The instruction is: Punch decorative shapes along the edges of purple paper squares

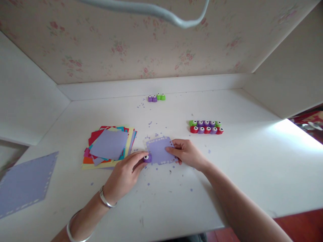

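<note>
A small purple craft punch [148, 159] with a white and black top is gripped between the thumb and fingers of my left hand [126, 173]. It sits at the left edge of a lilac paper sheet [159, 151]. Small punched holes run along the sheet's top and bottom edges. At the sheet's right side, my right hand [187, 153] pinches it, thumb on top and fingers beneath. Tiny lilac paper cut-outs [148, 184] lie scattered on the white tabletop [161, 208] around the sheet.
Left of the sheet is a stack of coloured papers [109, 144]. A larger lilac sheet with punched edges [29, 183] lies at the far left. Two rows of punches [207, 127] stand to the right, and several more punches [156, 97] stand at the back. A white cable [151, 10] hangs overhead.
</note>
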Tool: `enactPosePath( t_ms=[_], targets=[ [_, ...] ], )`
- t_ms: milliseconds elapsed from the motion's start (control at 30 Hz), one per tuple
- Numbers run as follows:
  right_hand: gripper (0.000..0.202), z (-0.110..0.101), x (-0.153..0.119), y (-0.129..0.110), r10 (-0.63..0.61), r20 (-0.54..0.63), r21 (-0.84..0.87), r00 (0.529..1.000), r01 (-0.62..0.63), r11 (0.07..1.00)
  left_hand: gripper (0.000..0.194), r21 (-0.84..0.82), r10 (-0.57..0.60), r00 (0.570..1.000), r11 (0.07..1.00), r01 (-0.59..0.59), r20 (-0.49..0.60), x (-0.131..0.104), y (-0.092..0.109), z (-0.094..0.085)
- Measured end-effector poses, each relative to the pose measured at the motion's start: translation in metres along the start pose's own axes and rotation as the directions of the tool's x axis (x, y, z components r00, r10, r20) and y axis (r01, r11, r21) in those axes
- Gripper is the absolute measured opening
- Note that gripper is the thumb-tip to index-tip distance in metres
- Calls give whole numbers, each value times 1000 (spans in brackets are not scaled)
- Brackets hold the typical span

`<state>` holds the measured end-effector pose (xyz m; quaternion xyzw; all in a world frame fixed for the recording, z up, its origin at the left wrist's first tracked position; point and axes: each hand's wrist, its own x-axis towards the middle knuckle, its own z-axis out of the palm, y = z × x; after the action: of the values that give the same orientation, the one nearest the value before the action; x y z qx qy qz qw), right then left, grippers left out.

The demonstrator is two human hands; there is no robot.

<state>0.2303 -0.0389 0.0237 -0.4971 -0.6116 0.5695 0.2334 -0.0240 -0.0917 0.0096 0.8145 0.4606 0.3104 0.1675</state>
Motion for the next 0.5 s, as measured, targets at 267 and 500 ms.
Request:
enactPosePath(
  t_ms=[267, 500],
  targets=[
    [28, -1, 0, 3, -17, -17, -116, 1000, 15, 993, 29, 9, 15, 1000, 1000, -15, -2, 0, 1, 1],
    [25, -1, 1, 5, -3, -25, -82, 1000, 1, 997, 29, 17, 31, 1000, 999, -31, 5, 0, 0, 0]
  ],
)
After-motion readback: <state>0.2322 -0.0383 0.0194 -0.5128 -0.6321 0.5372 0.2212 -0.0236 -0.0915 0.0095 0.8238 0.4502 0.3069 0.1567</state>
